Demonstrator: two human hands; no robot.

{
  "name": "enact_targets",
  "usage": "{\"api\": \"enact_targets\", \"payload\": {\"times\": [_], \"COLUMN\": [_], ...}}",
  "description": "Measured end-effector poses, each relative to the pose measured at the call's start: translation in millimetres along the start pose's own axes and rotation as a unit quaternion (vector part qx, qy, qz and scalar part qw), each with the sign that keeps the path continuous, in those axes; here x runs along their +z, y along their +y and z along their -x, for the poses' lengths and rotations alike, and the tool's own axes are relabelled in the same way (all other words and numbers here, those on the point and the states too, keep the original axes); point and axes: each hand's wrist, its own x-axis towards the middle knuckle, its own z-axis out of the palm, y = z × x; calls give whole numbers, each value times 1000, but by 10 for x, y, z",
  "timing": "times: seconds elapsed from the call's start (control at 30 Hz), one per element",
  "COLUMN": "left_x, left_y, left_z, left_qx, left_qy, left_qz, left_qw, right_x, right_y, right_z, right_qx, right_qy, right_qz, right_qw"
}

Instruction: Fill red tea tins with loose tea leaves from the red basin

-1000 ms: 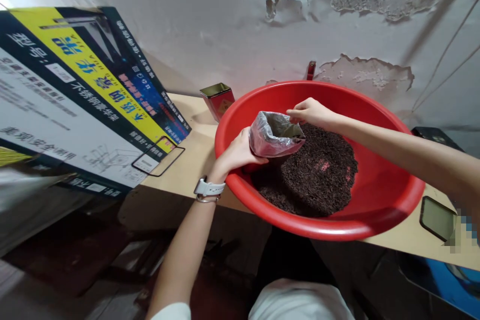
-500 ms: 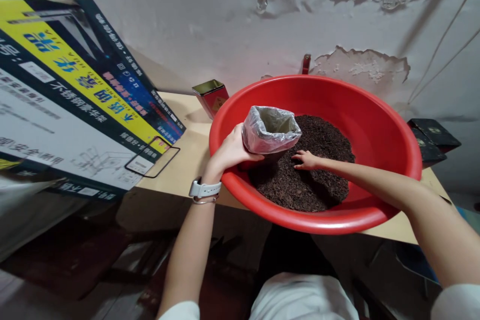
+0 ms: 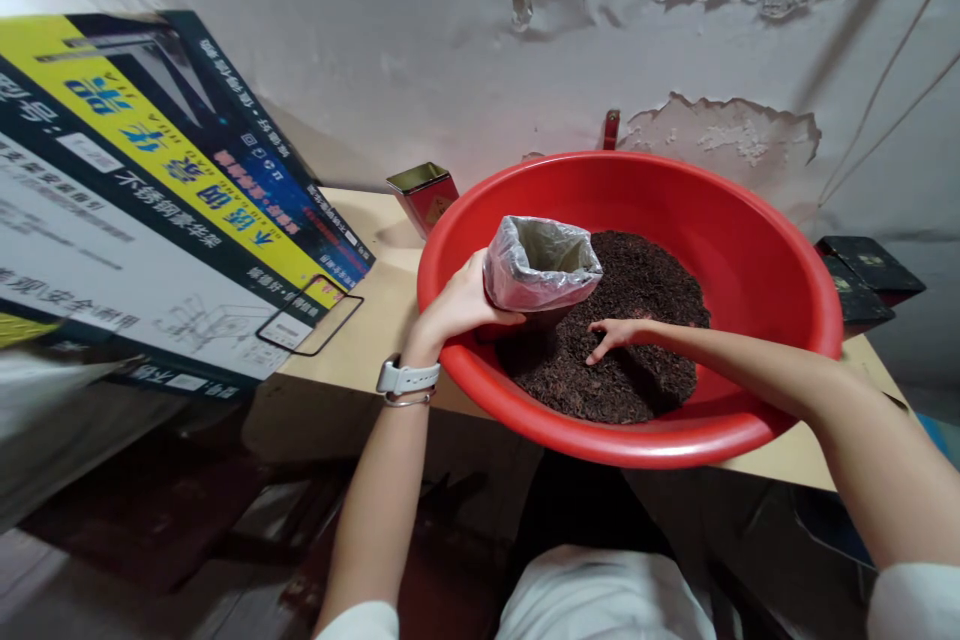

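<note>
My left hand [image 3: 466, 300] is wrapped round a tin lined with a clear plastic bag [image 3: 541, 265], its mouth facing up and the bag folded over the rim. The tin is held inside the left side of a large red basin [image 3: 780, 260]. Dark, loose dried leaves [image 3: 652, 270], which look like tea, lie heaped in the basin. My right hand [image 3: 619, 332] is at the heap just right of the tin, thumb and fingers apart, some fingertips hidden in the leaves. How full the tin is cannot be seen.
Behind the basin's left rim stands an open red tin [image 3: 426, 195]. Dark boxes [image 3: 862, 270] sit beyond its right rim. A large printed carton [image 3: 172, 220] leans at left, with a black wire loop [image 3: 311, 315] beside it. The pale table [image 3: 367, 360] meets a peeling wall [image 3: 420, 40].
My right hand has shifted slightly, its fingers lower in the leaves and its thumb spread. My left hand and the tin have stayed almost still.
</note>
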Motion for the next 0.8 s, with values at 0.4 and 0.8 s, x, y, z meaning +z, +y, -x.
{"api": "enact_targets", "payload": {"times": [0.4, 0.8], "left_x": [-10, -7], "left_y": [37, 22], "left_z": [-5, 7], "left_qx": [-6, 6], "left_qy": [-8, -9], "left_qz": [3, 28], "left_qw": [1000, 1000], "right_x": [76, -264], "right_y": [-84, -328], "right_z": [-17, 81], "right_qx": [-12, 52], "right_qy": [31, 27], "right_qz": [42, 89], "right_qw": [999, 994]}}
